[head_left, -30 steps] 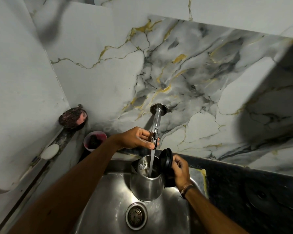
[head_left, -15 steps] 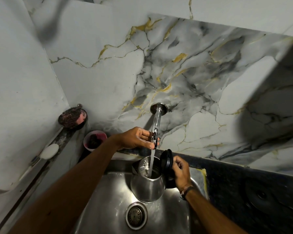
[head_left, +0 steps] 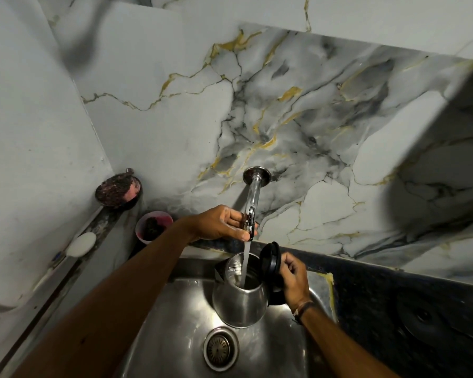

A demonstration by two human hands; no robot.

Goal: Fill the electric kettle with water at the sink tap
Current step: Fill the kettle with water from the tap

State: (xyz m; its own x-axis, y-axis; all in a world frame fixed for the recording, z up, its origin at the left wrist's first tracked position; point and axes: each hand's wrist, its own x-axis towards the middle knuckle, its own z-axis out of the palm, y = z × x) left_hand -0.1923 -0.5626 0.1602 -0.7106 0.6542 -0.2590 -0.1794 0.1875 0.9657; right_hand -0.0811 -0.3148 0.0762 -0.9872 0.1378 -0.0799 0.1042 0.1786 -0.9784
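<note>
A steel electric kettle (head_left: 239, 304) stands inside the steel sink (head_left: 175, 323), its black lid (head_left: 271, 259) flipped up on the right. A chrome tap (head_left: 253, 197) juts from the marble wall, and a stream of water (head_left: 245, 260) runs from it into the kettle's mouth. My left hand (head_left: 221, 222) is closed around the tap's lower end and handle. On the kettle's right side, my right hand (head_left: 294, 279) grips the black handle, which the hand mostly hides.
The sink drain (head_left: 219, 349) lies in front of the kettle. On the left ledge sit a dark scrubber dish (head_left: 118, 190), a pink cup (head_left: 153, 226) and a white soap bar (head_left: 81, 244). A dark countertop (head_left: 393, 296) with a round black kettle base (head_left: 423, 316) runs to the right.
Almost nothing has moved. Water keeps running into the kettle; both hands hold their places.
</note>
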